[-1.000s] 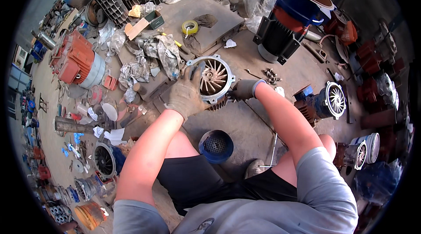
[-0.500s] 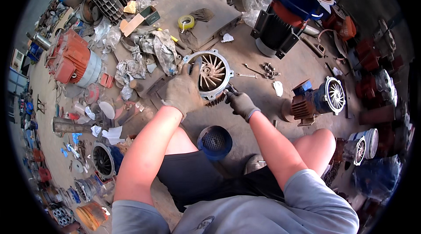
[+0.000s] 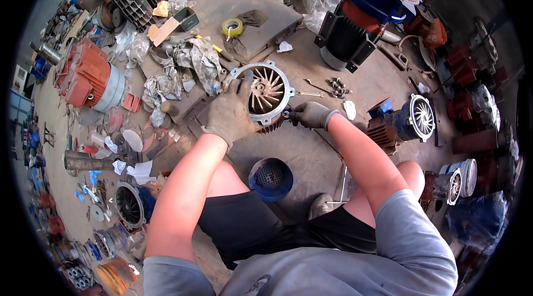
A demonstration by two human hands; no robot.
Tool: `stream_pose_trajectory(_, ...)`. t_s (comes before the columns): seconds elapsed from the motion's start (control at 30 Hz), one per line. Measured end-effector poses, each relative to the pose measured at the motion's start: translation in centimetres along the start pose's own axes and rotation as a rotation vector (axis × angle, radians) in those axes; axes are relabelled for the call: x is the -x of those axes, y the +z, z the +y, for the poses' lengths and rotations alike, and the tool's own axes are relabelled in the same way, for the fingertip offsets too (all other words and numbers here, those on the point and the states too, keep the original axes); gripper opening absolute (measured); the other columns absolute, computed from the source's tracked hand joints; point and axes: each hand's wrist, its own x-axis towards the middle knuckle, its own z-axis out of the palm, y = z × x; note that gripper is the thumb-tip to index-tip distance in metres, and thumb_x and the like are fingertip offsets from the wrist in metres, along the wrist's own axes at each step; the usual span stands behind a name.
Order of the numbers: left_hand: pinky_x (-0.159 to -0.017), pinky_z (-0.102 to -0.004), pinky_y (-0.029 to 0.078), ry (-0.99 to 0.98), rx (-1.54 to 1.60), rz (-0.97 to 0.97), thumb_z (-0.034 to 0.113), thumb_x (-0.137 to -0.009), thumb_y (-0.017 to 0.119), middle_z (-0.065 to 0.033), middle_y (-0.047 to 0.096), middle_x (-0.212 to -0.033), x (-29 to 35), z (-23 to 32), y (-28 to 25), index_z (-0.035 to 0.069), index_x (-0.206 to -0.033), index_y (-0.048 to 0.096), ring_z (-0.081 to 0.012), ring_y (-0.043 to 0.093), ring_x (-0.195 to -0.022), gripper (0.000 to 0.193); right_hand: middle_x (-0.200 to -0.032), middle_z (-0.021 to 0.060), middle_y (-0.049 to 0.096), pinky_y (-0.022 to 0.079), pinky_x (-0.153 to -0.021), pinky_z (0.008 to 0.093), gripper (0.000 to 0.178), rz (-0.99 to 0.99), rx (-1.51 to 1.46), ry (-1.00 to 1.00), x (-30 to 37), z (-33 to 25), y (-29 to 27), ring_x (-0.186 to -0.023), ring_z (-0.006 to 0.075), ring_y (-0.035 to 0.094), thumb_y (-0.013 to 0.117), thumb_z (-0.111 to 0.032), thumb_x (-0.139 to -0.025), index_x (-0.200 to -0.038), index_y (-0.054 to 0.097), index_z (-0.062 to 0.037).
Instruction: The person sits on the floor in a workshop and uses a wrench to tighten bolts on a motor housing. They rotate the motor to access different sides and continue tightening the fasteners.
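A small electric motor lies on the concrete floor with its round grey fan (image 3: pixel 265 92) and end shield facing up. My gloved left hand (image 3: pixel 230 112) rests on the motor's left rim and grips it. At the lower right edge of the end shield, my gloved right hand (image 3: pixel 312 114) is closed around a small tool; the tool itself is mostly hidden by the fingers. A blue fan cover (image 3: pixel 271 178) sits on the floor between my knees.
A wrench (image 3: pixel 311 94) and loose bolts (image 3: pixel 336 86) lie right of the motor. Crumpled rags (image 3: pixel 195 62) and a yellow tape roll (image 3: pixel 232 27) lie behind. An orange motor (image 3: pixel 84 74) stands left, a black-and-blue motor (image 3: pixel 355 29) behind right, a finned motor (image 3: pixel 408 118) right.
My right hand came back from the bolts at the right and now sits at the motor's lower right edge. My left hand stayed on the motor.
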Motion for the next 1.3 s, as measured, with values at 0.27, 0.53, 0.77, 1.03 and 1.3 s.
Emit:
stream_pose_trajectory(0.27,-0.113,-0.0481,0.06,-0.004,-0.073,0.025,0.074,-0.074,0.09,-0.0358,0.052,-0.158,0.2,-0.7,0.9,-0.004,-0.174,0.027,-0.0449,0.068,-0.137,0.141,-0.076,0.0084,0.073,0.057,-0.073,0.0389,0.051,-0.01,0.03,-0.037,-0.6,0.0,0.2,-0.07,0.02,0.07,0.065,-0.053,-0.109,-0.1,0.084,-0.0066)
stream_pose_trajectory(0.53,-0.111,-0.048,0.06,-0.004,-0.011,-0.008,0.074,-0.075,0.089,-0.0364,0.051,-0.159,-0.3,-0.2,0.0,-0.002,-0.175,0.026,-0.0453,0.07,-0.134,0.141,-0.082,0.0106,0.079,0.059,-0.08,0.04,0.046,-0.127,0.134,-0.14,-2.9,0.5,-1.9,-0.077,0.0217,0.076,0.066,-0.049,-0.107,-0.102,0.086,-0.0071)
stream_pose_trajectory(0.77,-0.111,-0.0468,0.06,-0.026,-0.053,-0.01,0.072,-0.076,0.089,-0.0372,0.048,-0.162,0.1,-0.1,-0.2,-0.006,-0.173,0.025,-0.0446,0.071,-0.134,0.14,-0.098,0.0124,0.083,0.059,-0.092,0.0434,0.047,0.131,0.046,-0.032,-0.4,-0.3,1.4,-0.093,0.0292,0.079,0.067,-0.052,-0.106,-0.114,0.088,-0.0112)
stream_pose_trajectory(1.03,-0.113,-0.0448,0.06,-0.052,-0.087,-0.113,0.072,-0.077,0.089,-0.0353,0.046,-0.164,-0.3,0.2,-0.6,-0.01,-0.169,0.029,-0.043,0.068,-0.139,0.137,-0.1,0.0124,0.084,0.061,-0.089,0.0417,0.05,0.199,-0.115,0.026,1.4,-0.8,3.5,-0.091,0.0266,0.079,0.064,-0.05,-0.109,-0.133,0.082,-0.0101)
stream_pose_trajectory(1.3,-0.112,-0.0448,0.06,-0.025,-0.084,-0.051,0.07,-0.076,0.091,-0.0348,0.048,-0.161,0.0,0.1,-0.1,-0.01,-0.169,0.026,-0.042,0.066,-0.141,0.139,-0.099,0.0116,0.083,0.062,-0.079,0.039,0.044,-0.11,-0.078,-0.016,-1.4,-1.1,0.9,-0.084,0.021,0.077,0.06,-0.041,-0.112,-0.125,0.08,-0.0038)
